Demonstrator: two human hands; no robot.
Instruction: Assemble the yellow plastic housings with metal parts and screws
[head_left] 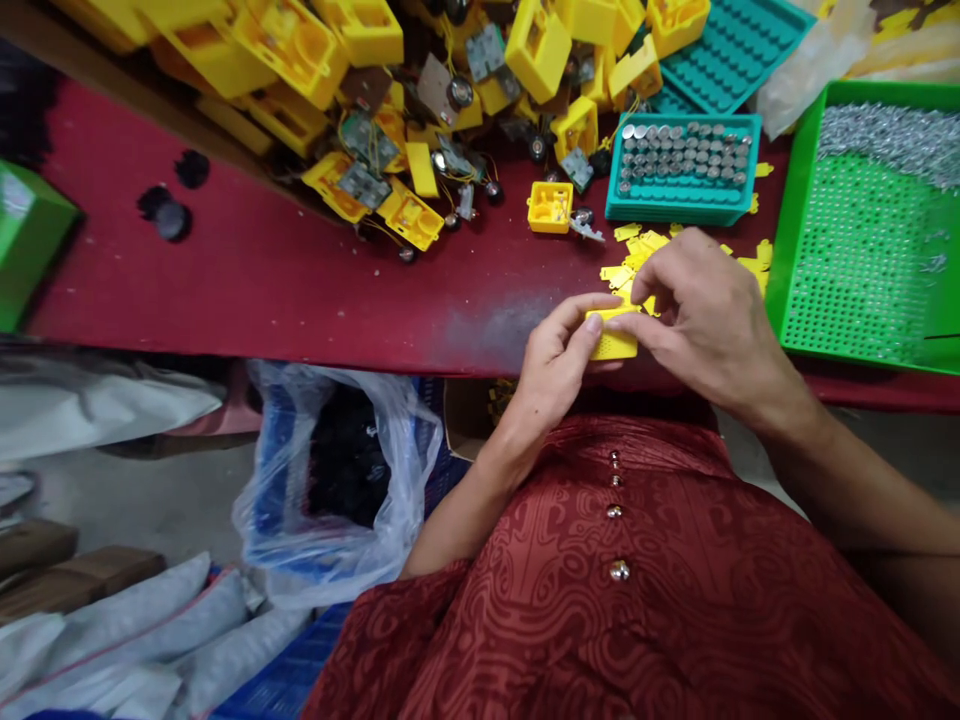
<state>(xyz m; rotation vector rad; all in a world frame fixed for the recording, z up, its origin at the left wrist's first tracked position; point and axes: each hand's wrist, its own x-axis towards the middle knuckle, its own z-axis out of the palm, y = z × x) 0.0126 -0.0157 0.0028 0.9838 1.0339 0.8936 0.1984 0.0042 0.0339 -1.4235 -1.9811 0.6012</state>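
Note:
My left hand (559, 350) grips a small yellow plastic case (615, 345) at the table's front edge, with thumb and fingers around its left end. Bent over the case's right end, my right hand (701, 315) has its thumb and index finger closed on the upper edge. Whether a separate small part is between those fingertips is hidden. Just beyond the hands lies a pile of small flat yellow covers (637, 245). An open yellow case (550, 207) with a part hanging out by wires stands farther back.
A teal tray (682, 215) holds rows of button cells. To the right, a green perforated basket (791, 230) contains small metal pieces. Many wired yellow cases (292, 50) are heaped at the back. Black round pieces (172, 220) lie left; a plastic-lined blue crate (270, 500) stands below.

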